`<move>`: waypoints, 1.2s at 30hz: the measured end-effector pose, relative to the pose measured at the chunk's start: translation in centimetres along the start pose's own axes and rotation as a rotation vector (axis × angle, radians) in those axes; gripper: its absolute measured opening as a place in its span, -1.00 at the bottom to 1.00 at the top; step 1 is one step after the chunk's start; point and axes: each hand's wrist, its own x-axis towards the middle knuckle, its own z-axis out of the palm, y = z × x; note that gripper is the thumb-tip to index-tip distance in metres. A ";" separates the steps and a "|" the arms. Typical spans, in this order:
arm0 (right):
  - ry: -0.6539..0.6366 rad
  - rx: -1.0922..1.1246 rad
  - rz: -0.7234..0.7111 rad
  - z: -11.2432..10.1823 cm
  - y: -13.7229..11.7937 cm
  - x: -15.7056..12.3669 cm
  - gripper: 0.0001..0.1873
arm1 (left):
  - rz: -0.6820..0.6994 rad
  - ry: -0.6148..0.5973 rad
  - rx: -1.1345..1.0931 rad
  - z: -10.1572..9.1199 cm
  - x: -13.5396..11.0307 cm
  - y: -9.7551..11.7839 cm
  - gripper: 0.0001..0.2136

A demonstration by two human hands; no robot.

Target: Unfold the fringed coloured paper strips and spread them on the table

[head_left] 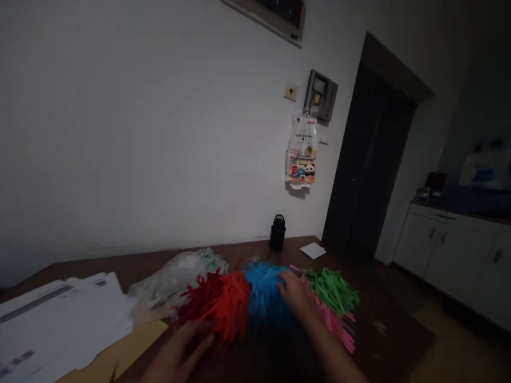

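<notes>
A bunch of blue paper-like strips lies in the middle of the dark brown table. At its right edge, my right hand touches it with curved fingers slightly apart. To the left are orange strips and a dark red bunch pressed side by side. My left hand is close by the lower left of these, thumb and fingers spread, with nothing seen in it. Beyond my right hand lie green strips and pink strips. Both hands are somewhat blurred.
A crumpled clear plastic bag lies behind the red bunch. White papers and a yellow-brown sheet cover the left side. A black bottle stands near the wall, by a white paper. A printed bag hangs above.
</notes>
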 end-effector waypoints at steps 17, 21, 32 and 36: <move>-0.160 -0.054 -0.145 3.5 -6.2 2.5 -0.68 | 0.194 -0.347 0.120 6.8 2.5 -0.6 -0.52; -0.112 0.034 -0.195 6.1 -11.2 4.0 -0.79 | 0.204 -0.235 0.036 8.4 3.2 -1.0 -0.60; -0.045 0.250 -0.149 8.2 -10.8 5.2 -0.82 | 0.017 0.221 -0.183 5.5 4.3 -2.7 -0.68; -0.050 0.321 -0.222 7.8 -10.9 4.3 -0.83 | -0.088 0.257 -0.261 4.7 5.5 -3.7 -0.71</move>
